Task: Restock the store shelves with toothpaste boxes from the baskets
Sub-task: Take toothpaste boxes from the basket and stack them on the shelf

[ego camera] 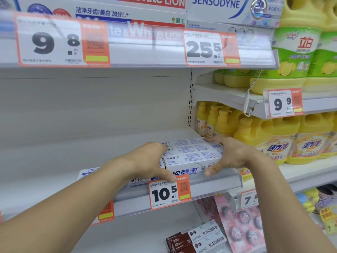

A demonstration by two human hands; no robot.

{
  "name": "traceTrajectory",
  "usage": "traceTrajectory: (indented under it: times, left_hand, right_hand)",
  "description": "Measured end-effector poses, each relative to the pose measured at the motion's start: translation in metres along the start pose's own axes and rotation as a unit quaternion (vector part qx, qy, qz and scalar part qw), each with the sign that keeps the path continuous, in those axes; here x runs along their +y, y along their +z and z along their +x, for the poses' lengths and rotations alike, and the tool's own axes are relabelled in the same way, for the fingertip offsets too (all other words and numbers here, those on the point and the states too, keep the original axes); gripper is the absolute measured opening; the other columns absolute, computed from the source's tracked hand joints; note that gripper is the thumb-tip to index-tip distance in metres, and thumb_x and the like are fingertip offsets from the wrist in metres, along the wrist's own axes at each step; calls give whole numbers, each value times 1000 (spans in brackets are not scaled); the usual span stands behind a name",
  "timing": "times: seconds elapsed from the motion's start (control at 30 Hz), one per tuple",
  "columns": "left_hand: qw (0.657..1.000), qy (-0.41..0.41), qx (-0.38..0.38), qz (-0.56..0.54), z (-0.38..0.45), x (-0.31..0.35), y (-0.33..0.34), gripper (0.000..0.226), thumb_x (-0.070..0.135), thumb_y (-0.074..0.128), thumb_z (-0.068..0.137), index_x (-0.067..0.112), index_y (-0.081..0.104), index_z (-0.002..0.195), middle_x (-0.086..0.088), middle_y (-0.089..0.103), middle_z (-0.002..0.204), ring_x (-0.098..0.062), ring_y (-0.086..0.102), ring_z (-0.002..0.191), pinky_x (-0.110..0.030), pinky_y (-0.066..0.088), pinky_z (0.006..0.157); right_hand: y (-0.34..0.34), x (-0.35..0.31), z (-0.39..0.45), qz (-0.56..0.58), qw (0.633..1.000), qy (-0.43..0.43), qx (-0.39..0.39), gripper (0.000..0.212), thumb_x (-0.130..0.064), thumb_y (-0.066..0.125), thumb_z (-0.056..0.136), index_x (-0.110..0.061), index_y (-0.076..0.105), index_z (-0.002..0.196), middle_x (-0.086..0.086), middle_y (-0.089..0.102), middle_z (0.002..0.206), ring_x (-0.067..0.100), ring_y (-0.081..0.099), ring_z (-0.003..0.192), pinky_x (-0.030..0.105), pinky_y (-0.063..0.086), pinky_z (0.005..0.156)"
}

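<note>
Both hands squeeze a stack of boxes (193, 156) at the shelf's (209, 187) front right corner: left hand (151, 161) curled round one end, right hand (228, 156) round the other. Loosen too soon, and the boxes may slide off the front edge.

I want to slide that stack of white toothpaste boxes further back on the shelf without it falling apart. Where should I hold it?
By its two short ends, from the front, as the left hand and right hand do. The stack of white toothpaste boxes lies long side toward you, so end pressure probably keeps the layers together.
</note>
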State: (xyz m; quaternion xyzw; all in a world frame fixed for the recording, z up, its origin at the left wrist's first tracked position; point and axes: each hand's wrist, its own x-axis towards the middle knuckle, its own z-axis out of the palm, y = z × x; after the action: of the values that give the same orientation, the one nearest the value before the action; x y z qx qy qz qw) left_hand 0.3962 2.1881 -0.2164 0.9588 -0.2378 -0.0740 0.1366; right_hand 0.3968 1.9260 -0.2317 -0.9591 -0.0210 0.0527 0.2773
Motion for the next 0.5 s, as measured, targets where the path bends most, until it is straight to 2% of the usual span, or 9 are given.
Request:
traceTrajectory:
  times: [0.1,0.17,0.27,0.33,0.47,0.5]
  left_hand:
    - [1000,0,5,-10,0,0,2,83,51,84,71,8,51,134,-5,61,131,-23,58,118,-36,49,99]
    - [1000,-3,2,-1,0,-1,7,73,52,78,78,10,50,131,-4,62,124,-22,60,110,-36,50,94]
    - [1000,-5,-2,8,0,-2,14,76,49,67,89,8,35,145,-6,56,135,-24,55,120,-38,47,101]
    - [1000,-3,-5,0,0,-1,15,77,47,67,90,7,33,146,-6,56,136,-23,55,121,-37,46,101]
    - [1000,0,-5,4,-1,-4,10,54,45,78,81,15,51,117,2,61,110,-20,58,101,-29,47,82]
    - [1000,1,-6,3,-2,-5,9,58,45,80,80,14,51,120,2,61,112,-21,58,103,-30,48,84]
  right_hand:
    - [0,-1,0,-13,1000,3,12,132,-56,95,31,-35,37,148,-6,33,157,19,33,143,34,32,116]
    - [1,-2,0,-20,1000,3,13,129,-56,95,36,-35,36,148,-6,33,157,20,34,143,34,32,115]
    - [2,-4,0,-33,999,6,-6,126,-54,94,47,-34,29,152,-6,30,158,19,31,144,32,29,114]
    - [1,-3,-1,-33,999,10,-10,125,-53,93,49,-33,27,153,-5,30,158,19,31,144,31,29,113]
    - [2,-8,-4,-36,999,23,1,127,-53,95,45,-31,30,152,-4,32,158,21,32,143,33,29,115]
    - [1,-12,-5,-48,998,29,7,128,-52,96,44,-29,31,152,-3,32,158,21,32,144,33,29,115]
